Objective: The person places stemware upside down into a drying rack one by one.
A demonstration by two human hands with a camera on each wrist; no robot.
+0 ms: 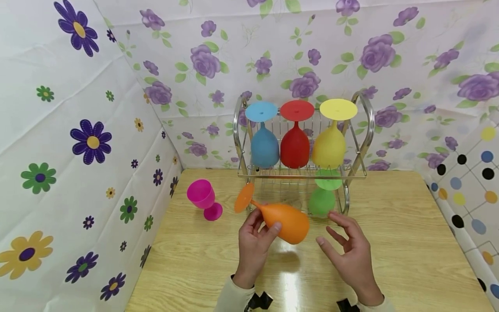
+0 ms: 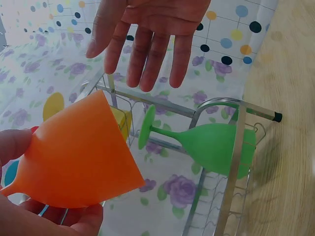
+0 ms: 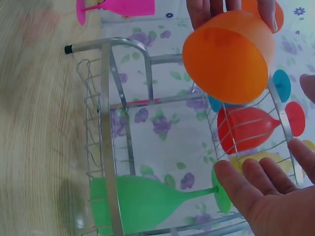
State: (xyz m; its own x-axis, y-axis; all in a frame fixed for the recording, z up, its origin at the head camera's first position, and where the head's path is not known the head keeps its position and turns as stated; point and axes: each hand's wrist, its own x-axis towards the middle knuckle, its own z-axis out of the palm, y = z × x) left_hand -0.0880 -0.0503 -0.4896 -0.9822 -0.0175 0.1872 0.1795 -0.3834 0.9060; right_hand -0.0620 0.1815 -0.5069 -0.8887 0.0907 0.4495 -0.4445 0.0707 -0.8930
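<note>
My left hand [image 1: 255, 242] holds an orange plastic goblet [image 1: 286, 223] tilted on its side, thumb on the bowl, its foot pointing left and its mouth to the right. My right hand [image 1: 348, 251] is raised at the right with fingers spread and nothing in them. Behind it a green goblet [image 1: 322, 201] stands upside down at the right end of the lower tier of the wire rack [image 1: 304, 177]. On the upper tier, a blue goblet [image 1: 265, 147], a red goblet [image 1: 295, 147] and a yellow goblet [image 1: 329, 147] stand inverted in a row.
A magenta goblet [image 1: 201, 195] stands upright on the wooden table [image 1: 195, 260], left of the rack. Flower-patterned cloth [image 1: 241, 47] hangs behind the rack, with another patterned cloth [image 1: 89, 182] on the left and a dotted one [image 1: 468, 190] on the right.
</note>
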